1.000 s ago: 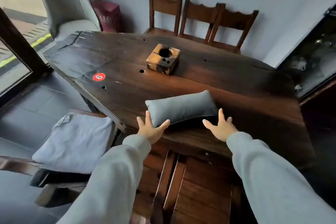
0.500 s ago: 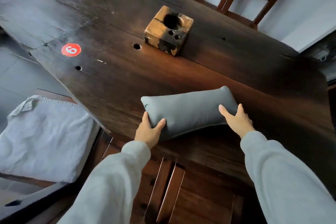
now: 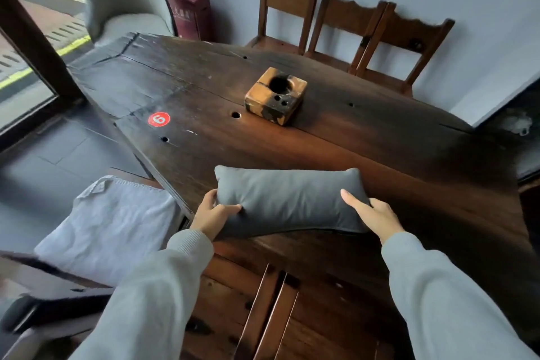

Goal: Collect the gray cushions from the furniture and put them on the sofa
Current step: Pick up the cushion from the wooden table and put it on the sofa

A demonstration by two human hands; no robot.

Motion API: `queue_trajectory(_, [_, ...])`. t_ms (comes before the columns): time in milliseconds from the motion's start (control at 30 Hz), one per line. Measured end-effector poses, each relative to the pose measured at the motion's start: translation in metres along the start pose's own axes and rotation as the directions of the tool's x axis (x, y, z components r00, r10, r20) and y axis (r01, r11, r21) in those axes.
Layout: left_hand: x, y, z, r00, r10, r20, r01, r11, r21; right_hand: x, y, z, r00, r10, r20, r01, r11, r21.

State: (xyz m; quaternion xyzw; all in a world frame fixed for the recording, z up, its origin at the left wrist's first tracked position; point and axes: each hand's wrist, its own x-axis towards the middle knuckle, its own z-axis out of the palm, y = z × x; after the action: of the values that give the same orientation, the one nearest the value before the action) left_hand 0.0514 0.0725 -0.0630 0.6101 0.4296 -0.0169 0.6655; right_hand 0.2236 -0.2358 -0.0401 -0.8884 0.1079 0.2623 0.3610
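You held a small oblong gray cushion [image 3: 287,202] lengthwise at the table's six o'clock edge.

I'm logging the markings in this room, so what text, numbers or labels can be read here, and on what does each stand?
"6": white digit on the round red sticker stuck to the dark wooden table; seen from here it could also be a 9.
Maroon box on the floor by the wall: pale printing on its front, too small and blurred to read.
Nothing else legible.
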Motion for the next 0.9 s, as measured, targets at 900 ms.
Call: queue_trajectory(900, [-0.633, -0.159, -0.495, 0.300, 0.013, -0.954, -0.407, 0.906, -0.116, -0.633, -0.228, 0.331, 0.130, -0.719, 0.682, 0.692, 0.558, 0.457])
